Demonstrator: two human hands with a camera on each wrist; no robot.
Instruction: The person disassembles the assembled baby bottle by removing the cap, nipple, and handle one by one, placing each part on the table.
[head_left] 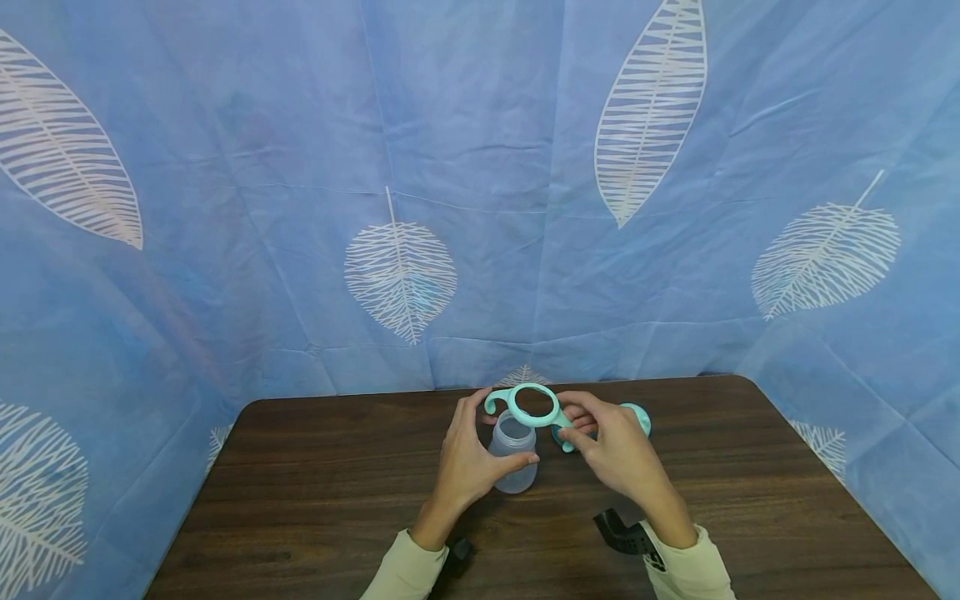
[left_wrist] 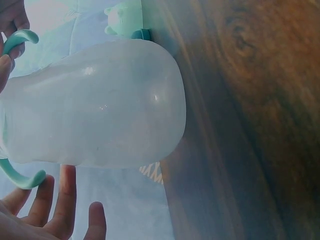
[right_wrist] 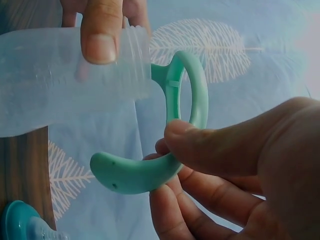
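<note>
A translucent baby bottle (head_left: 514,473) stands upright on the table, its threaded mouth uncovered. My left hand (head_left: 474,454) holds it, thumb across the near side and fingers around the far side; the thumb (right_wrist: 100,42) shows near the bottle's neck (right_wrist: 137,65). Just above the mouth is a mint-green two-handled ring (head_left: 534,406), tilted. My right hand (head_left: 618,442) pinches one curved handle (right_wrist: 135,172) between thumb and fingers. The opposite handle (left_wrist: 22,177) hooks down beside my left fingertips. Whether the ring touches the bottle's rim is unclear.
Beyond my right hand a mint-green cap (head_left: 637,417) with ear-like bumps lies on the table, partly hidden. Near it is a teal collar (right_wrist: 15,220) with a clear teat. The brown wooden table (head_left: 315,483) ends at a blue leaf-print cloth (head_left: 487,167).
</note>
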